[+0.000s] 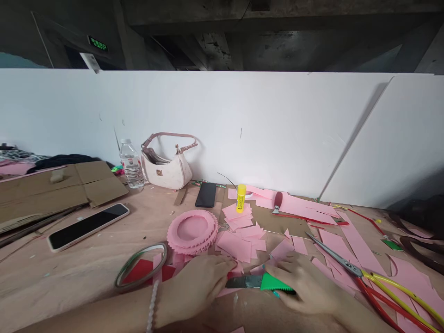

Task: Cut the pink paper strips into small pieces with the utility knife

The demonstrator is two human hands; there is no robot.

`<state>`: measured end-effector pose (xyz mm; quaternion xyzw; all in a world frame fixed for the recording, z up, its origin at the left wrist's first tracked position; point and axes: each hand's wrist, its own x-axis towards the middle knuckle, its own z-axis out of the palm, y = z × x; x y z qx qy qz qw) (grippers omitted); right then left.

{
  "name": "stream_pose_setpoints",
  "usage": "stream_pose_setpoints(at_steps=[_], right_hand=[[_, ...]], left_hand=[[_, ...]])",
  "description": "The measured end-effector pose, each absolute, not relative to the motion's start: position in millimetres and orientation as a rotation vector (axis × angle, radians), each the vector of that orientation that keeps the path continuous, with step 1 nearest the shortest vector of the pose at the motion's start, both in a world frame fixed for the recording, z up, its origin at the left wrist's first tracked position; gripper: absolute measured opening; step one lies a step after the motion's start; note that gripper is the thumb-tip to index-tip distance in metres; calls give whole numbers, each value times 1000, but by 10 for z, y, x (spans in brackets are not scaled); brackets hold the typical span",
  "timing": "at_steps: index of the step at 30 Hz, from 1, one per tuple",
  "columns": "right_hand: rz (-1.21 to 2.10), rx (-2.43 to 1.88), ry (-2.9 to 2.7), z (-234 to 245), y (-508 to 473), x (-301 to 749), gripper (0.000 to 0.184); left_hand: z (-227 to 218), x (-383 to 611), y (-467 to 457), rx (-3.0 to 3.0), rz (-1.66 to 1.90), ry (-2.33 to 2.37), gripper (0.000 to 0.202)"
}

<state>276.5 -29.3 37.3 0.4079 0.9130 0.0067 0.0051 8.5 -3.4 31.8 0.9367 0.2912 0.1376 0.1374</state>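
My left hand (199, 287) and my right hand (305, 284) are close together at the near edge of the bench. Between them lies a flat metal blade with a dark end (243, 281). My left fingertips press on that dark end. A green triangular piece with a toothed edge (275, 282) sits against the blade, and my right fingers lie over its far corner. Just beyond my left hand is a stack of pink ruffled paper rings (192, 232). Loose pink paper squares (236, 245) lie beyond my fingers.
Scissors with red and yellow handles (378, 289) lie at the right among pink paper strips (359, 247). Further back stand a yellow glue stick (241, 198), a red-handled tool (277, 202), a water bottle (132, 164), a handbag (166, 166), several phones and cardboard (52, 189).
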Motion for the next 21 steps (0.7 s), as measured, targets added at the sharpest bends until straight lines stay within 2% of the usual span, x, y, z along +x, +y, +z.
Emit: stream_pose_setpoints(at_steps=[8,11,15,21], right_hand=[[-47,1301,2829,402,-290,2749,43],[-56,1293,2839,403,-290,2747,43],[-27,1300,2814,389,-287,2757,44],[113,1294,2854,366,-242,2866,37]], left_hand=[[84,160,-222,2866,100,870,46],[245,138,-280,2869,71,794,56],[541,102,-320,2807,-151,754,61],[637,110,-330,2715,-205,747,64]])
